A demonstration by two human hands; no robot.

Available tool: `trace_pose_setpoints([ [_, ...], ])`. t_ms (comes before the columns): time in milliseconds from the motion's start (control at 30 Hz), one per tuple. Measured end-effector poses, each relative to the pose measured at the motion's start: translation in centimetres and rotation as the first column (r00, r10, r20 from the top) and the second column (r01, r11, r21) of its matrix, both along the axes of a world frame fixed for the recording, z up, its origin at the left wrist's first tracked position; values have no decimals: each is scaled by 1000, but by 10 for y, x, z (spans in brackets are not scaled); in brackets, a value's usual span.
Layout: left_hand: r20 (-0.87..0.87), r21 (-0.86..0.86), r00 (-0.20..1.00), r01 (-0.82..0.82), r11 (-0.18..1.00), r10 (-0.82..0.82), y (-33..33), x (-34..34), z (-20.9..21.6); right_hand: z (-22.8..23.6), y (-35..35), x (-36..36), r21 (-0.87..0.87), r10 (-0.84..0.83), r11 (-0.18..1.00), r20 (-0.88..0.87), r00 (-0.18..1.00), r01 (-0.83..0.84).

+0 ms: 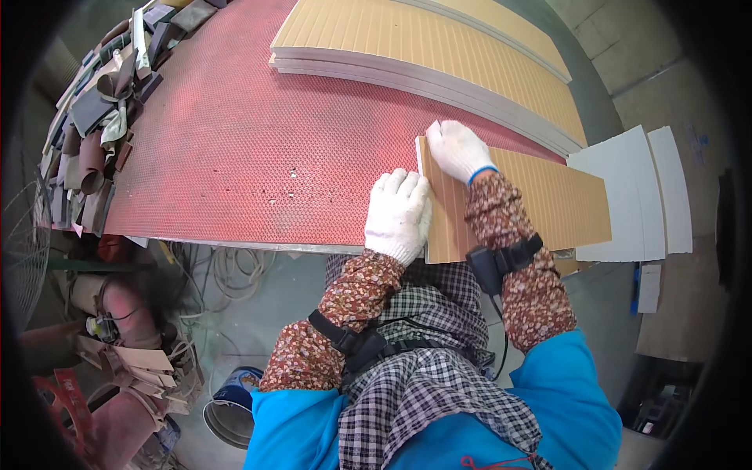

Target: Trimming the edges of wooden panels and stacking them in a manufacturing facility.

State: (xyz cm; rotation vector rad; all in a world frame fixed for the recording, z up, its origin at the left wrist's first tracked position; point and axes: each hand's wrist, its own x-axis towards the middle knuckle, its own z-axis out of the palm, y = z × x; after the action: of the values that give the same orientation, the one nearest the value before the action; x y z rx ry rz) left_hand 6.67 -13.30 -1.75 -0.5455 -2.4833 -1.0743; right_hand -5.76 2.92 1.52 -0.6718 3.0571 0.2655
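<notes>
A tan grooved panel (540, 196) with a white edge lies in front of me, across the near right of the red table. My left hand (399, 215), in a white knit glove, is closed at the panel's left end, fingers bent together, thumb side against the edge. My right hand (460, 149), gloved the same way with a blue cuff, is curled shut at the panel's far left corner. Its fingertips are turned down, and whatever they may hold is hidden. The right forearm crosses over the panel.
Stacked grooved panels (423, 47) lie on the far side of the red textured table (211, 157). White sheets (627, 196) stand beyond the panel's right end. Scraps and rolled abrasive pieces (98, 125) crowd the table's left edge. A bucket (231, 407) and hoses (239, 274) are on the floor.
</notes>
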Motion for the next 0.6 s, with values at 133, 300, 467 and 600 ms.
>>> trace_pose_setpoints([
  [133, -113, 14, 992, -45, 999, 46, 0, 2, -5, -11, -5, -49, -151, -138, 974, 209, 968, 171],
  [300, -73, 15, 997, -12, 1000, 13, -1, 0, -1, -22, 2, -57, -63, -83, 993, 179, 980, 96],
  [467, -66, 23, 998, -4, 1000, 6, 0, 2, -1, 17, -18, 3, -9, -113, 993, 52, 992, 114],
  [600, -63, 31, 998, -3, 1000, 5, 0, 2, -2, 5, -19, 53, -46, -234, 970, 81, 969, 239],
])
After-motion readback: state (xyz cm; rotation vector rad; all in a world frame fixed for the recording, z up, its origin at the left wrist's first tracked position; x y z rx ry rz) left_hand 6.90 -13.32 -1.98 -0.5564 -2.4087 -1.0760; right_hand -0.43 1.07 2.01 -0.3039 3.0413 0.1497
